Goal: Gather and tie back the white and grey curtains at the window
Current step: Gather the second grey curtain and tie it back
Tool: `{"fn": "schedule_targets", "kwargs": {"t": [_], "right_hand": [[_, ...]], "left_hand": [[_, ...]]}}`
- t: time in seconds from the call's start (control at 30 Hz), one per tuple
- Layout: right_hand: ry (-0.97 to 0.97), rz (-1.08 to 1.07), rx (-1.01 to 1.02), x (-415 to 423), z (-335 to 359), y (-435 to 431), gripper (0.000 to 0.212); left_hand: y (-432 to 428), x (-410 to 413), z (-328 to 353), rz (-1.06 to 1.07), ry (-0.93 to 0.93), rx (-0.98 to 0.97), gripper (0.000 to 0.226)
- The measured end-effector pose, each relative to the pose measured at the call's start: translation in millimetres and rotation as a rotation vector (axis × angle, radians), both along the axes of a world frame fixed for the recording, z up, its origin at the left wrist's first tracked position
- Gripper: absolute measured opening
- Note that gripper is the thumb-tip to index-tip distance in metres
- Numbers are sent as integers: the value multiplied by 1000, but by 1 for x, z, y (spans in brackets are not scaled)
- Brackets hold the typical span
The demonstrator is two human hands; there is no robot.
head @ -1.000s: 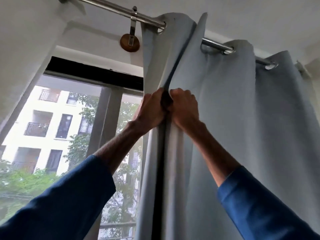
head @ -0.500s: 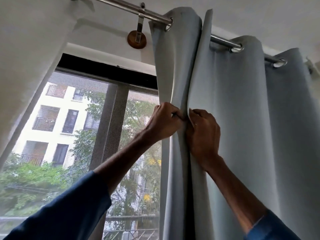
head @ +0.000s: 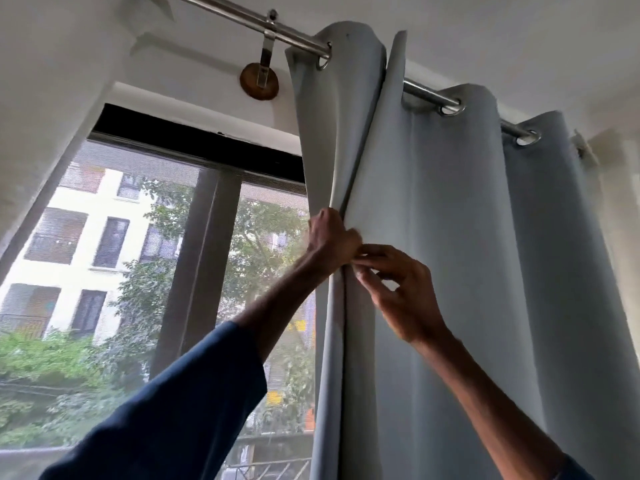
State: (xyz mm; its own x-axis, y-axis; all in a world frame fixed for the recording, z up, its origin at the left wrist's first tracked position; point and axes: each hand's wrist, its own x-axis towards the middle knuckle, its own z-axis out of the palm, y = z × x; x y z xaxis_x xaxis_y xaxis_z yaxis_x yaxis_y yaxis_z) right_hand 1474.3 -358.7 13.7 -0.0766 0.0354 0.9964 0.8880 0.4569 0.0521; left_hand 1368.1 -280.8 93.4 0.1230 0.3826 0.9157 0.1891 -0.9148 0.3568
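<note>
Curtain (head: 450,271), pale grey, hangs from a steel rod (head: 242,24) by metal eyelets (head: 450,109) and covers the right side of the window (head: 138,271). Its leading edge is doubled back into a narrow vertical fold that runs from the first eyelet straight down past both hands and out of view below.

The left hand (head: 330,242) is closed in a fist round that fold, gripping it from the window side. The right hand (head: 398,292) comes in from the room side just below and touches the left. Its fingers (head: 367,252) are curved and, with the thumb, pinch the same fold edge. The tips are blurred, so the exact hold is hard to read. Both arms reach upward, with blue sleeves (head: 173,410) pushed back from the wrists.

Left of the fold the glass is uncovered, showing a dark upright frame bar (head: 204,271), trees and a white building outside. The rod is bare from the first eyelet leftward to its bracket (head: 265,57), and on beyond it. To the right the cloth falls in three broad pleats, the last one close to the side wall (head: 616,202), where the rod ends.
</note>
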Motion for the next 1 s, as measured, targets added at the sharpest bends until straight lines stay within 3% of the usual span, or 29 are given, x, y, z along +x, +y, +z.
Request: {"fn": "schedule_targets", "kwargs": {"t": [0.13,0.23,0.33,0.4,0.5,0.67,0.87,1.0], "right_hand": [[148,-380,253,63,17,-23,21],[476,-659,224,104,35,-45,64],[730,-653,55,126,46,-54,117],[780,-565,-39,134,50,-52,130],[751,-477,-95,143,49,-44,111],[589,-565,59,146,47,-36,18],[448,-705,138,105,52,-26,12],[335,-701,209,64,61,-15,12]], "left_hand": [[15,13,-17,66,-58,177,20],[18,16,-28,101,-132,288,22],[13,14,-32,68,-127,331,13],[11,14,-33,65,-129,332,11],[11,13,-33,73,-106,334,11],[18,11,-34,53,-32,368,13],[18,6,-42,86,71,397,39],[24,5,-38,-7,70,412,23]]}}
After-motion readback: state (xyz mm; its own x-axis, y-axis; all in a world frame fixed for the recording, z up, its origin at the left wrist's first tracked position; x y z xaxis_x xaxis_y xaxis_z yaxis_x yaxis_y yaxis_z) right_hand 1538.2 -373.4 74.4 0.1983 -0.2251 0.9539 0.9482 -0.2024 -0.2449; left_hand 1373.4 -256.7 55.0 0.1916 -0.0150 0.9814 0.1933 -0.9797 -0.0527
